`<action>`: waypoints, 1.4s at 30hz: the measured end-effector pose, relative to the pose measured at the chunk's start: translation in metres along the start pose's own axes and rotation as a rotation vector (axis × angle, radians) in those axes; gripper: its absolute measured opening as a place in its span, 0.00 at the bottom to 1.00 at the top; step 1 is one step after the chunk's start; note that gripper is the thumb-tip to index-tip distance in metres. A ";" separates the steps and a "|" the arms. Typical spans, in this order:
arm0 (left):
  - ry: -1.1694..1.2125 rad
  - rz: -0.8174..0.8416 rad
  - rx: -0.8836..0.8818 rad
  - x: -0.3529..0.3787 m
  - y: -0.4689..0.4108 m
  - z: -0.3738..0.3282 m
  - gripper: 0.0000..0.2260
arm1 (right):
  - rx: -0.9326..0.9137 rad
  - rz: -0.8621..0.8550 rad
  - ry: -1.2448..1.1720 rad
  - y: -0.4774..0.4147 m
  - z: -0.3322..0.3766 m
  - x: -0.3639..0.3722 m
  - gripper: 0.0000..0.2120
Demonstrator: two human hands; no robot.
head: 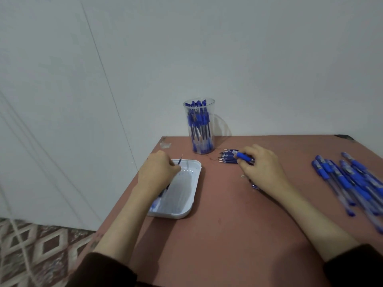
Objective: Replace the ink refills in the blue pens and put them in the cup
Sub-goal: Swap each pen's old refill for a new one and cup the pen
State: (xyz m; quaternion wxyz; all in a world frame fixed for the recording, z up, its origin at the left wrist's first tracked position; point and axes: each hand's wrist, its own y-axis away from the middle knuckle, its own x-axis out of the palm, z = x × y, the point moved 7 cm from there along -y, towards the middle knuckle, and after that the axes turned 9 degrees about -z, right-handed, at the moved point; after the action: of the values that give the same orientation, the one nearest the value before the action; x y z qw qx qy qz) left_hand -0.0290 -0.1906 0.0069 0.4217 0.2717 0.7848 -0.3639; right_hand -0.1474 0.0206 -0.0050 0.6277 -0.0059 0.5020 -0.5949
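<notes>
Pinching a refill (pixel 179 162) in the left hand (pixel 157 170) over the near-left tray (pixel 182 193), likely to discard; gripping a blue pen (pixel 243 156) in the right hand (pixel 261 166) beside spare refills (pixel 226 158), near the far cup (pixel 200 125).

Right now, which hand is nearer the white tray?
Left. The left hand is over the white tray, at its left edge, pinching a refill; the right hand is apart to its right, gripping a blue pen.
</notes>
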 end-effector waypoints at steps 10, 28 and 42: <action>1.586 0.035 -0.391 0.050 -0.002 -0.084 0.08 | 0.106 0.028 -0.086 -0.006 -0.020 -0.010 0.11; 1.857 -0.124 -0.493 0.074 -0.006 -0.087 0.08 | 0.009 0.022 -0.057 -0.011 -0.025 -0.012 0.08; 1.800 -0.109 -0.527 0.078 -0.004 -0.086 0.09 | 0.004 0.011 -0.022 -0.011 -0.025 -0.015 0.08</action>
State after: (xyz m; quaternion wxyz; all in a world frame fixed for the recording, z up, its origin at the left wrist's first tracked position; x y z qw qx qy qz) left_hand -0.1105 -0.1145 -0.0257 -0.3136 0.3096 0.8844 0.1534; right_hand -0.1679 0.0439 -0.0013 0.6365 -0.0082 0.4938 -0.5924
